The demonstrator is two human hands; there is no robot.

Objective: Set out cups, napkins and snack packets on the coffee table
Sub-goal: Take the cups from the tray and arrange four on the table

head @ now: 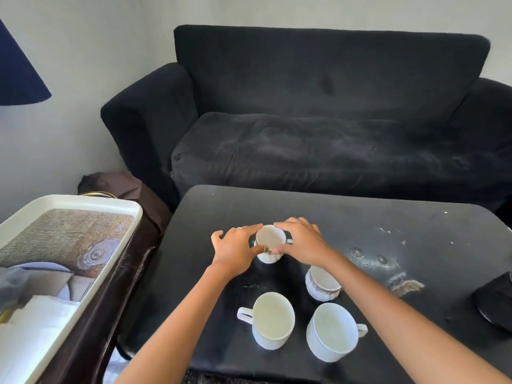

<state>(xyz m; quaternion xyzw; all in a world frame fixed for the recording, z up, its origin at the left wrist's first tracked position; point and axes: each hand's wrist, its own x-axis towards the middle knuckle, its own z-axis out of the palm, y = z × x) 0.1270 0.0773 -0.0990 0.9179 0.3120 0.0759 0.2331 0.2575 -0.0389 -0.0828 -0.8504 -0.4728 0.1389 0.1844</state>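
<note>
Both hands meet around one small white cup [270, 243] out toward the middle of the tabletop [360, 234]: the left hand [235, 249] curls its thumb and fingers against the cup's left side, a ring on one finger, and the right hand [300, 241] cups the other side, fingers bent over the far rim and thumb at the near edge. The cup is ribbed down its wall, stands upright and looks empty; a small green mark shows on it between the two thumbs, too small to read, and the hands hide most of its sides and whatever handle it has. Just under the right wrist stands a second ribbed cup [322, 284] with a patterned band below its rim, partly covered by the forearm. Nearer the person than both hands sit two plain white cups, one [273, 324] with its handle turned left, the other [331, 331] with its handle turned right. I can read no lettering on any of them. Off to the left of the left hand a white tray [91, 200] rests on a dark side stand, holding white napkins [36, 317] and a woven mat; its near end is cut off. Beyond the hands is a black sofa [318, 115], and far right a dark round object [496, 300] is cut by the edge.
</note>
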